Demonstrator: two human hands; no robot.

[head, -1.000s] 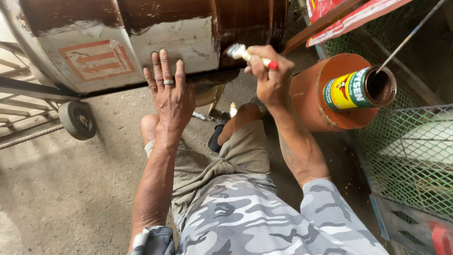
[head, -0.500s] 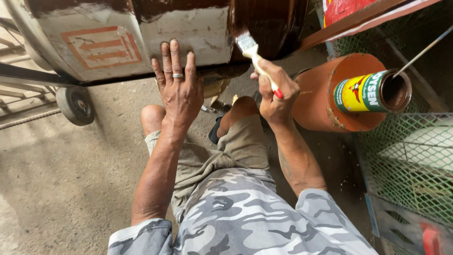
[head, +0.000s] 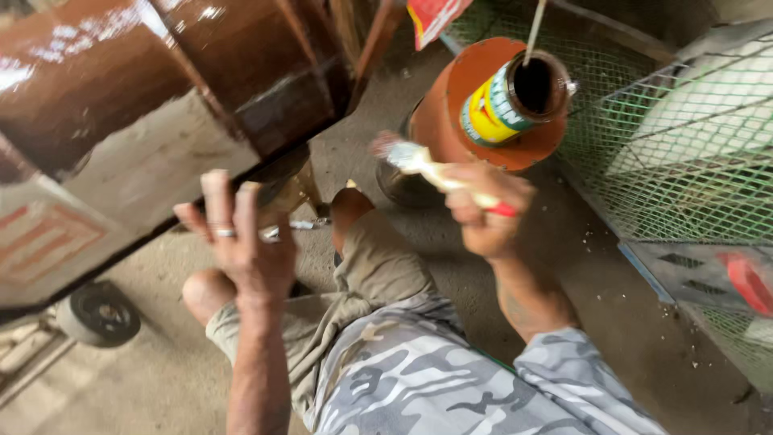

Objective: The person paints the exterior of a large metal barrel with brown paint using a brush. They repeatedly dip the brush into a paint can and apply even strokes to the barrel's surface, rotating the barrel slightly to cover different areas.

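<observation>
Open floor (head: pixel 564 266) beside right hand (head: pixel 487 217) — paint can (head: pixel 515 101), mesh (head: pixel 684 153) ahead

This looks like a rough backyard or roadside workshop where metalwork gets painted. The floor (head: pixel 644 322) is bare, dusty concrete with scattered chips. A big drum-shaped metal body (head: pixel 161 89), part glossy brown with wet paint and part still dull grey, sits on a wheeled frame, with a small rubber wheel (head: pixel 98 314) beneath it. An open paint can (head: pixel 515 97) with a stirring stick (head: pixel 534 28) stands on an upturned orange bucket (head: pixel 451 113), and green wire mesh panels (head: pixel 684 153) lean along the side.
</observation>
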